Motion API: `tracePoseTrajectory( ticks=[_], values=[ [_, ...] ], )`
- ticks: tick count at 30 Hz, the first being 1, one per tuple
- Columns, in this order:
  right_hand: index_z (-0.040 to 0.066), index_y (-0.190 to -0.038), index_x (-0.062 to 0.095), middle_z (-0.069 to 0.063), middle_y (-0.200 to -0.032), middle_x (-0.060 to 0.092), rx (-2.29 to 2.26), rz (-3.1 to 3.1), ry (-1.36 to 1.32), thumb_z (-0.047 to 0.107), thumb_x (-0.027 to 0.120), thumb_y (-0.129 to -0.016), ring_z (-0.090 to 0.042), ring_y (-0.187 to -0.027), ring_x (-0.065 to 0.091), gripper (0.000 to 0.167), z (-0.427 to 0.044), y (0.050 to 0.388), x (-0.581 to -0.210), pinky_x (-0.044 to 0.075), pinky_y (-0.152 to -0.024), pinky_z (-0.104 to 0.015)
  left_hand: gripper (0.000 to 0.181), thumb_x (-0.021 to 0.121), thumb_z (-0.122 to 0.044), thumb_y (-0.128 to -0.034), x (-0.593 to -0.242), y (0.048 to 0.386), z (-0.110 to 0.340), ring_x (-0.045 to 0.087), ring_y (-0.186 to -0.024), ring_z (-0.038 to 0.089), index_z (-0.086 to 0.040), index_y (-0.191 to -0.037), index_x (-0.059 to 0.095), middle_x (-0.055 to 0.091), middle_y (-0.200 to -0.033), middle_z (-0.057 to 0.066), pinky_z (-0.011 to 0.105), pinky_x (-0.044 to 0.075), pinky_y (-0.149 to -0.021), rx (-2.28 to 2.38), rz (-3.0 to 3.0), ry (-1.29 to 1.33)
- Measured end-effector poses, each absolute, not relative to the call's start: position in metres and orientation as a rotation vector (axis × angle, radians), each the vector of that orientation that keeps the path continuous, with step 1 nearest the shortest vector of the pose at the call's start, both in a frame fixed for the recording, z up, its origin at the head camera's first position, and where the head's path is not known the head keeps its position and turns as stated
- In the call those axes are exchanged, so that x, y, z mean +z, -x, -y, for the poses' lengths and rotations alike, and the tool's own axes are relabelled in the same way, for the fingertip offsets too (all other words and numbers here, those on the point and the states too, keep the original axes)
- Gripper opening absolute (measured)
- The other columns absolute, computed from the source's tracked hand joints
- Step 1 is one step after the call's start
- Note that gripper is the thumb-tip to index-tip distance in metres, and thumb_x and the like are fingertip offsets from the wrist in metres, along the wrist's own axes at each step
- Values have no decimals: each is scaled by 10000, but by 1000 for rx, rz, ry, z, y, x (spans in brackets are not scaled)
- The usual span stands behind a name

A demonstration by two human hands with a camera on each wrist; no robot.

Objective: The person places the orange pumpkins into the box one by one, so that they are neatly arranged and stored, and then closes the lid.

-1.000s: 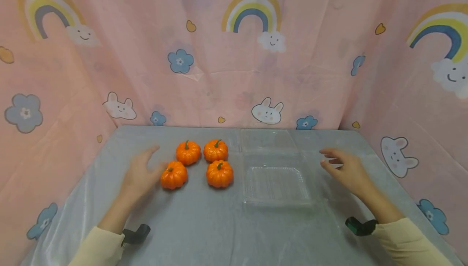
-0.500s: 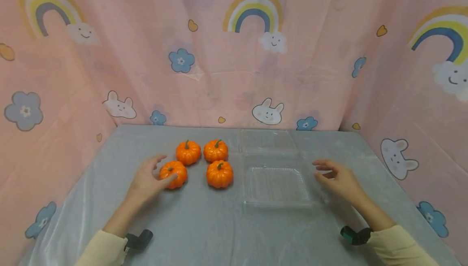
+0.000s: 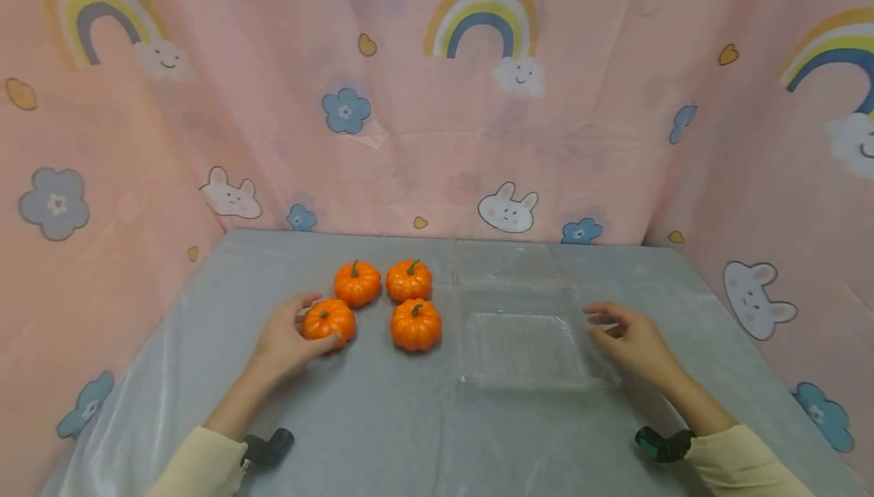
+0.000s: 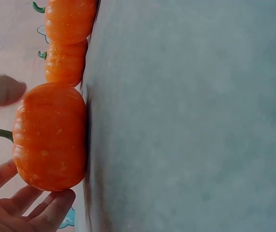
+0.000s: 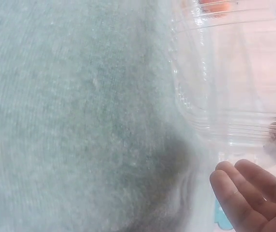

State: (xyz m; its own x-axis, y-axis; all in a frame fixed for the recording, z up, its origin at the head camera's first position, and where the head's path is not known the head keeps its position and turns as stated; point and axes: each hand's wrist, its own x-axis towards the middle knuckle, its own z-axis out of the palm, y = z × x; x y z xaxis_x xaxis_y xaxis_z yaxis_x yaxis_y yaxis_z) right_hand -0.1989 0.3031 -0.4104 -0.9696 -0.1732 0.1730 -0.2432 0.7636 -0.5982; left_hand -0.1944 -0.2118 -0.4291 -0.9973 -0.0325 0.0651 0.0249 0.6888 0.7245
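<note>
Cream sleeves [image 3: 198,467]; black wrist cameras [image 3: 273,448], right one [image 3: 657,445] seemingly green-faced.

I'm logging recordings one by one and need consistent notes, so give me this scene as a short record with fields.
Objects: four orange pumpkins with green stems
Receptacle: clear plastic container right of them, its lid laid back on the far side
Left hand: around the near-left pumpkin; firm grip unclear
Right hand: at the container's right side; contact unclear
Surface: gray cloth
Backdrop: pink curtain with rainbows
</note>
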Motion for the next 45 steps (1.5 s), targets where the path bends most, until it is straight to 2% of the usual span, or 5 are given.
tracePoseTrajectory(
  ticks=[6,14,26,34,45],
  values=[
    [25,-1211,610,-241,-1068,685,1023,2850,-313,115,619,-910,-277,-821,706,315,-303,199,-413,530,-584,-220,676,780,-302,-754,-429,194,211,555,-1147,365,-52,-1315,497,516,-1331,178,506,490,-938,-1188,2820,-8],
    [-10,-1241,579,-269,-1120,657,1229,2830,-284,83,571,-929,-216,-828,702,325,-305,199,-413,558,-615,-228,674,790,-319,-749,-425,195,213,564,-1132,362,-63,-1304,505,525,-1319,178,505,500,-924,-1206,2824,-16],
    [-58,-1311,502,-350,-1218,576,1512,2799,-259,91,530,-962,-236,-900,707,381,-308,198,-413,597,-682,-348,670,783,-342,-761,-401,190,210,531,-1177,369,-105,-1322,506,515,-1356,144,545,482,-943,-1216,2824,33],
    [-56,-1347,466,-358,-1256,548,1610,2795,-227,104,531,-968,-281,-929,704,416,-309,199,-413,597,-702,-371,672,789,-322,-756,-384,187,196,559,-1133,352,-83,-1318,512,534,-1330,139,487,537,-890,-1232,2761,144],
    [-106,-1359,409,-393,-1276,504,1745,2748,-217,118,533,-976,-229,-908,712,461,-312,198,-415,597,-719,-380,638,805,-274,-725,-363,196,160,594,-1075,325,-94,-1283,553,574,-1283,107,463,548,-874,-1308,2668,289]
  ],
)
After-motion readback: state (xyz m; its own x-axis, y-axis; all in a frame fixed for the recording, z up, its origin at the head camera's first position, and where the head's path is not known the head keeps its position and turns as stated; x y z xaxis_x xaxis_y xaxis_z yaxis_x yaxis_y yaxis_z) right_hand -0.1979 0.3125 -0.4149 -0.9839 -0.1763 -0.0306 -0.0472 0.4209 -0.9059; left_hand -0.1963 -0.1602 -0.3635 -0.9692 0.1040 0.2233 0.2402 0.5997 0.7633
